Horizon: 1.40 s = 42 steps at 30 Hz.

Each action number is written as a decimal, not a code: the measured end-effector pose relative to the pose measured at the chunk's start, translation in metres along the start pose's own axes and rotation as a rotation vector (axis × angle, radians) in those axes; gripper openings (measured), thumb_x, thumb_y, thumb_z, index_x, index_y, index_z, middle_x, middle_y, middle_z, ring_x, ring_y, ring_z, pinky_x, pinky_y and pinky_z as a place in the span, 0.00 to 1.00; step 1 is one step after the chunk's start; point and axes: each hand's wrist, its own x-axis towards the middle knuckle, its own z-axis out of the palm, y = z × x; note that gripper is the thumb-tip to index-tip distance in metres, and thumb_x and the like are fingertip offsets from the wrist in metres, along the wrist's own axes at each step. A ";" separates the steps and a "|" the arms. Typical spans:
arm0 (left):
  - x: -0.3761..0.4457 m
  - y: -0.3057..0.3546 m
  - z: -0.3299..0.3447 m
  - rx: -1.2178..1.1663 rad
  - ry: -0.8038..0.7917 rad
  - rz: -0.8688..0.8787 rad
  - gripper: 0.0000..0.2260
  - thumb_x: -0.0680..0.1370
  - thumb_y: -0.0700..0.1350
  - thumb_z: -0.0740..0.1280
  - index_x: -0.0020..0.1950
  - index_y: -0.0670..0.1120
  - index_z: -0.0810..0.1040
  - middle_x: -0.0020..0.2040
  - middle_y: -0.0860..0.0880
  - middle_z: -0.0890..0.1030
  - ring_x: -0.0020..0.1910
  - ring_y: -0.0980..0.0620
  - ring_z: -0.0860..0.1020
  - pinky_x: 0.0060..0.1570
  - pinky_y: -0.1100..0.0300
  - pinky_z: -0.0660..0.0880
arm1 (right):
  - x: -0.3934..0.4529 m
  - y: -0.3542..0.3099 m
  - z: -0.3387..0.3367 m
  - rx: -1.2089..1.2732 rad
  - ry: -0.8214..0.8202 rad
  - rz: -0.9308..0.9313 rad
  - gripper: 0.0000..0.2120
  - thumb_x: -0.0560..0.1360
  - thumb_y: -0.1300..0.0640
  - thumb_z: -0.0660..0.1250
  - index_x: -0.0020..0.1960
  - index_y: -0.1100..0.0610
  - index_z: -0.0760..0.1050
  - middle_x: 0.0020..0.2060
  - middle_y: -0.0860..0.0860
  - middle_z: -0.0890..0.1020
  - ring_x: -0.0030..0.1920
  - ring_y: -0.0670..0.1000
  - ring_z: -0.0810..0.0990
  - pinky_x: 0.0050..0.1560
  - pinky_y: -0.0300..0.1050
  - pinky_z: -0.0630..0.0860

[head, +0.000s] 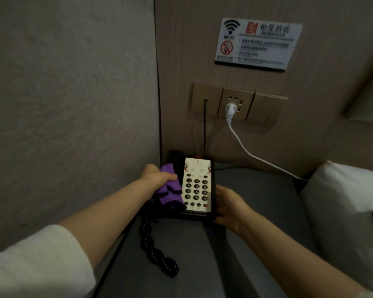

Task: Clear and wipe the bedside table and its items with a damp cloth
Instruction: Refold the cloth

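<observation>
A black desk telephone (197, 186) with a white keypad panel sits at the back left corner of the grey bedside table (256, 211). My left hand (157, 177) grips a purple cloth (170, 190) and holds it on the phone's left side, over the handset. My right hand (226, 205) holds the phone's right front corner, fingers curled round its edge. The phone's black coiled cord (155, 252) trails toward the table's front left.
A wall plate (235, 104) behind the table carries a white plug with a white cable (252, 155) running right, and a thin black wire dropping to the phone. A white pillow (349, 211) lies at the right. A padded wall panel borders the table's left side.
</observation>
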 end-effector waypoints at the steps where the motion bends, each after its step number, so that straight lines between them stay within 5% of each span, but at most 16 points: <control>1: 0.001 -0.001 0.001 -0.006 0.011 0.002 0.22 0.70 0.44 0.77 0.59 0.35 0.76 0.54 0.37 0.81 0.53 0.39 0.80 0.56 0.45 0.77 | -0.001 0.000 0.001 0.010 0.008 0.005 0.17 0.81 0.46 0.57 0.61 0.52 0.78 0.52 0.53 0.84 0.52 0.54 0.82 0.40 0.46 0.76; 12: 0.010 0.002 0.007 0.181 0.149 0.027 0.20 0.72 0.49 0.74 0.58 0.37 0.78 0.52 0.38 0.81 0.52 0.40 0.80 0.56 0.48 0.77 | -0.003 0.001 0.014 0.024 0.017 -0.001 0.16 0.83 0.47 0.54 0.54 0.53 0.78 0.34 0.50 0.86 0.34 0.49 0.86 0.30 0.40 0.78; 15: -0.016 0.012 0.016 0.239 0.298 0.124 0.17 0.74 0.51 0.72 0.58 0.42 0.80 0.51 0.42 0.83 0.51 0.42 0.80 0.51 0.55 0.77 | -0.018 0.004 0.015 0.016 0.005 0.032 0.17 0.82 0.49 0.57 0.68 0.54 0.71 0.49 0.53 0.86 0.47 0.52 0.85 0.44 0.46 0.80; 17: -0.040 0.026 0.021 0.116 0.290 0.200 0.13 0.75 0.50 0.71 0.55 0.44 0.82 0.51 0.43 0.83 0.51 0.44 0.80 0.50 0.58 0.76 | -0.035 0.002 0.009 -0.050 0.028 -0.041 0.31 0.81 0.52 0.61 0.79 0.55 0.52 0.67 0.58 0.75 0.63 0.57 0.77 0.60 0.48 0.75; 20: -0.085 0.052 0.025 -0.016 0.137 0.330 0.08 0.76 0.45 0.70 0.51 0.43 0.84 0.50 0.43 0.84 0.52 0.45 0.80 0.53 0.56 0.75 | -0.080 -0.010 -0.001 -0.100 0.004 -0.196 0.37 0.80 0.55 0.64 0.80 0.57 0.46 0.75 0.57 0.64 0.71 0.57 0.69 0.59 0.42 0.68; 24: -0.173 0.085 0.025 -0.286 -0.209 0.375 0.06 0.76 0.43 0.69 0.50 0.45 0.84 0.51 0.44 0.84 0.47 0.51 0.80 0.44 0.64 0.76 | -0.168 -0.028 -0.004 0.111 -0.170 -0.162 0.26 0.75 0.42 0.63 0.65 0.57 0.77 0.58 0.59 0.82 0.51 0.57 0.82 0.43 0.45 0.78; 27: -0.238 0.100 0.018 -0.427 -0.457 0.364 0.09 0.76 0.42 0.68 0.55 0.47 0.83 0.55 0.45 0.82 0.51 0.49 0.81 0.44 0.64 0.77 | -0.238 -0.022 -0.025 0.318 -0.255 -0.130 0.32 0.74 0.34 0.59 0.63 0.58 0.80 0.61 0.61 0.79 0.58 0.63 0.78 0.41 0.53 0.80; 29: -0.278 0.100 0.011 -0.314 -0.493 0.466 0.13 0.76 0.38 0.68 0.59 0.48 0.80 0.58 0.47 0.81 0.51 0.52 0.80 0.45 0.67 0.77 | -0.288 -0.016 -0.034 0.399 -0.303 -0.158 0.32 0.74 0.34 0.59 0.63 0.59 0.79 0.63 0.63 0.78 0.62 0.64 0.78 0.48 0.57 0.78; 32: -0.332 0.091 0.001 0.086 -0.473 0.713 0.24 0.74 0.37 0.71 0.67 0.54 0.72 0.61 0.55 0.76 0.55 0.62 0.77 0.50 0.70 0.76 | -0.349 0.003 -0.048 0.317 -0.275 -0.307 0.25 0.74 0.44 0.63 0.63 0.59 0.79 0.58 0.61 0.82 0.51 0.60 0.84 0.43 0.52 0.81; 34: -0.367 0.085 -0.006 0.242 -0.532 0.770 0.29 0.73 0.40 0.73 0.69 0.59 0.68 0.59 0.61 0.72 0.52 0.66 0.76 0.46 0.73 0.75 | -0.387 0.017 -0.056 0.277 -0.214 -0.412 0.21 0.73 0.51 0.64 0.62 0.61 0.78 0.57 0.61 0.82 0.56 0.61 0.82 0.55 0.56 0.79; 37: -0.414 0.076 -0.012 0.271 -0.665 0.693 0.24 0.72 0.43 0.74 0.65 0.56 0.73 0.56 0.58 0.77 0.53 0.61 0.78 0.48 0.69 0.76 | -0.432 0.040 -0.069 0.225 -0.128 -0.507 0.21 0.75 0.58 0.63 0.64 0.67 0.75 0.59 0.66 0.79 0.65 0.67 0.74 0.68 0.60 0.68; 40: -0.453 0.062 -0.012 0.232 -0.698 0.633 0.13 0.72 0.46 0.73 0.55 0.45 0.81 0.51 0.49 0.84 0.47 0.57 0.82 0.47 0.67 0.77 | -0.467 0.060 -0.083 0.210 -0.114 -0.519 0.21 0.73 0.58 0.65 0.63 0.67 0.77 0.59 0.67 0.79 0.58 0.64 0.77 0.59 0.53 0.74; 42: -0.476 0.052 -0.008 0.085 -0.710 0.633 0.14 0.71 0.46 0.73 0.53 0.38 0.81 0.47 0.44 0.84 0.43 0.56 0.81 0.43 0.67 0.76 | -0.484 0.070 -0.091 0.187 -0.125 -0.527 0.18 0.71 0.56 0.70 0.58 0.64 0.81 0.56 0.65 0.81 0.51 0.59 0.81 0.52 0.48 0.76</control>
